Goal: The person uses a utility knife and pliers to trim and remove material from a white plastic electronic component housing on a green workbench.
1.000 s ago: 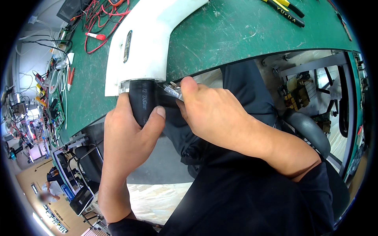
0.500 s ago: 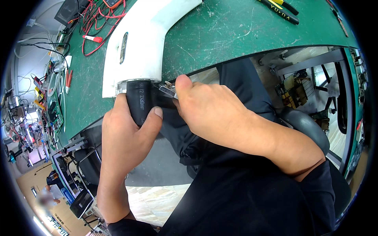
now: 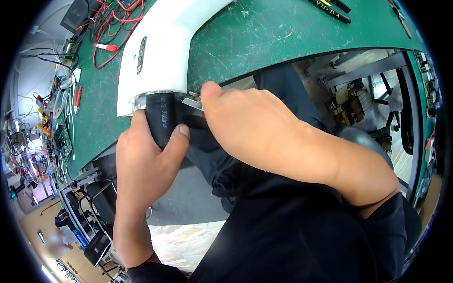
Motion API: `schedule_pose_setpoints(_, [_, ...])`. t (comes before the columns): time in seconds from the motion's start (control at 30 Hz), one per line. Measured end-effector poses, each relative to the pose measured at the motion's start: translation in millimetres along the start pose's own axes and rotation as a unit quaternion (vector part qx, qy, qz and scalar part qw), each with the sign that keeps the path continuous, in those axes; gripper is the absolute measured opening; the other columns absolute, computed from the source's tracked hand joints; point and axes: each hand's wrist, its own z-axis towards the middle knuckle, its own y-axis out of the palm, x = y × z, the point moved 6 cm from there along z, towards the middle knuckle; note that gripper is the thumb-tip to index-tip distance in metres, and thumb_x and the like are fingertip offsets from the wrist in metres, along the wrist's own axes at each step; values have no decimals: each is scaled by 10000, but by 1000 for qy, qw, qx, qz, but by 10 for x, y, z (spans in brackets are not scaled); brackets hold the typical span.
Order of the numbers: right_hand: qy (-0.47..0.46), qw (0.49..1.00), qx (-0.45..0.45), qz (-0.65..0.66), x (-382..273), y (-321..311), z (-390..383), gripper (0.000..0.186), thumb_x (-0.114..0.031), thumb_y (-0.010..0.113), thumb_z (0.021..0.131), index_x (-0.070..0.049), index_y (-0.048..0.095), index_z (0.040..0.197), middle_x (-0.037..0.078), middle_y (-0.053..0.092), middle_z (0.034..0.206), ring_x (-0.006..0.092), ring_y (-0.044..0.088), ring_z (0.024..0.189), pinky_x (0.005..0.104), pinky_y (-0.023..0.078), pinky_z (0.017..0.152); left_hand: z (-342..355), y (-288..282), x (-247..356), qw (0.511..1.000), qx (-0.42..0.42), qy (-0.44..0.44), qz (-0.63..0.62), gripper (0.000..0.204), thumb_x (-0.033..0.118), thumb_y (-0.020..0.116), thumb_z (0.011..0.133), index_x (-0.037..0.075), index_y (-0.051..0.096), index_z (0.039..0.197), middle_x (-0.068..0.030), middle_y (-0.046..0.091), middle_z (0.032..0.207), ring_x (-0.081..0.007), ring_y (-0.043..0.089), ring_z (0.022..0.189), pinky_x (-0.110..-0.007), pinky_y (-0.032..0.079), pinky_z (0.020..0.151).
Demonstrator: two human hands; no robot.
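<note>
A long white plastic housing [image 3: 163,49] lies on the green mat [image 3: 283,33], its near end hanging over the table's front edge. A black cylindrical part [image 3: 161,118] sticks out of that end. My left hand [image 3: 144,165] wraps around the black cylinder, thumb across its front. My right hand [image 3: 250,127] presses against the cylinder's right side, pinching a small metal piece [image 3: 192,101] at the joint; what its fingers hold underneath is hidden.
Red wires and a red-tipped probe [image 3: 106,47] lie at the back left of the mat. Circuit boards and small tools [image 3: 59,127] crowd the left edge. Yellow-handled tools [image 3: 330,9] rest at the far right. A chair [image 3: 358,137] and the floor lie below.
Both hands and the black cylinder have stayed together at the housing's end; the view has shifted slightly and my right thumb has edged upward on the joint.
</note>
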Motion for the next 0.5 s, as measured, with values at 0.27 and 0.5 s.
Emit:
schedule_pose_setpoints(0.27, [23, 998, -43, 41, 76, 19, 67, 223, -117, 572, 913, 86, 504, 979, 218, 663, 711, 393, 677, 659, 445, 557, 590, -4, -9, 2, 1000, -1, -2, -6, 340, 236, 699, 851, -59, 530, 864, -146, 586, 564, -274, 607, 486, -370, 467, 499])
schedule_pose_setpoints(0.5, [22, 999, 13, 47, 46, 74, -57, 220, -90, 572, 867, 90, 500, 971, 233, 671, 739, 390, 697, 688, 441, 570, 591, -12, -71, 33, 992, -21, -73, -98, 325, 241, 684, 876, -47, 539, 917, -81, 591, 595, -157, 594, 475, -302, 450, 462])
